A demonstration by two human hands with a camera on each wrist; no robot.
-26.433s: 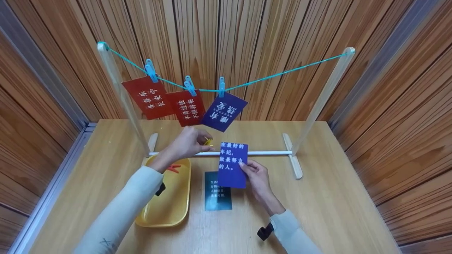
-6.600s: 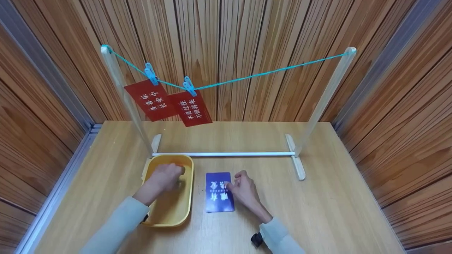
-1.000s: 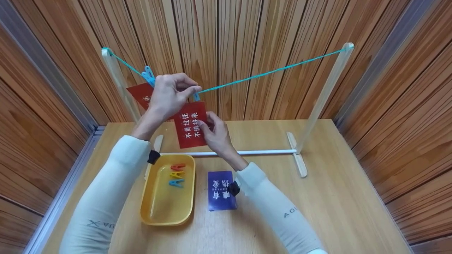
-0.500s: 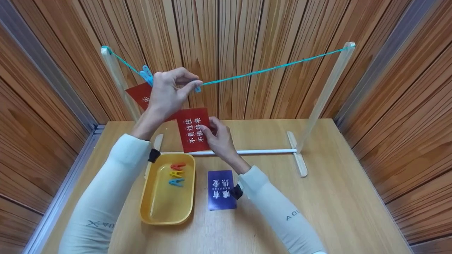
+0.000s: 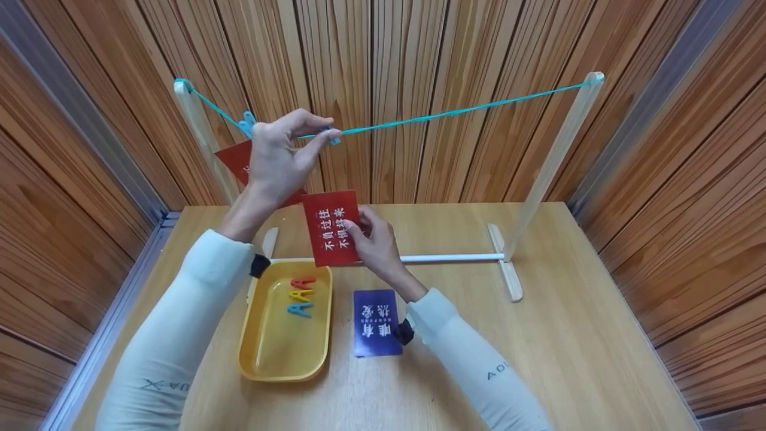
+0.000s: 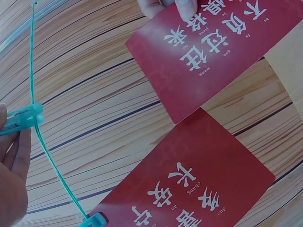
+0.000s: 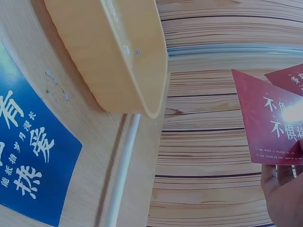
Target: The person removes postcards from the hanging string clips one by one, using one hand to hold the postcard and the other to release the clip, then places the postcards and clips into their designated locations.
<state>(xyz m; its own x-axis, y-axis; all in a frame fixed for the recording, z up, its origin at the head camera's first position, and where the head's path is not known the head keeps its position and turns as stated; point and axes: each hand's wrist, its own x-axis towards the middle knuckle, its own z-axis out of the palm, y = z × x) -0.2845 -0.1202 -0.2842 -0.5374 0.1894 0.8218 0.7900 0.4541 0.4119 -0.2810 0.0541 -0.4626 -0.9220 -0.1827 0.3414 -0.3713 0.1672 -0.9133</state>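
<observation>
In the head view my left hand (image 5: pixel 278 158) is raised to the green line (image 5: pixel 455 112), thumb and finger pinching a blue clothespin (image 6: pixel 22 118). The left wrist view shows that clothespin's tip at the line, with no card in it. Lower and to the right, my right hand (image 5: pixel 377 244) holds a red card (image 5: pixel 326 236) with white writing, its thumb on the front. The card is apart from the line. A second red card (image 6: pixel 203 161) hangs at the left from another blue clothespin (image 5: pixel 246 124), partly hidden behind my left hand.
A yellow tray (image 5: pixel 326 335) on the table holds red, yellow and blue clothespins (image 5: pixel 300 296). Right of it lies a blue card (image 5: pixel 374 347). Wooden posts (image 5: pixel 541 161) carry the line, joined low down by a white bar (image 5: pixel 455 258).
The third hanging card, a blue one, came off the line earlier and lies on the table. Within the last second my right hand has drawn the red card down from the clothespin; my left hand has risen slightly.
</observation>
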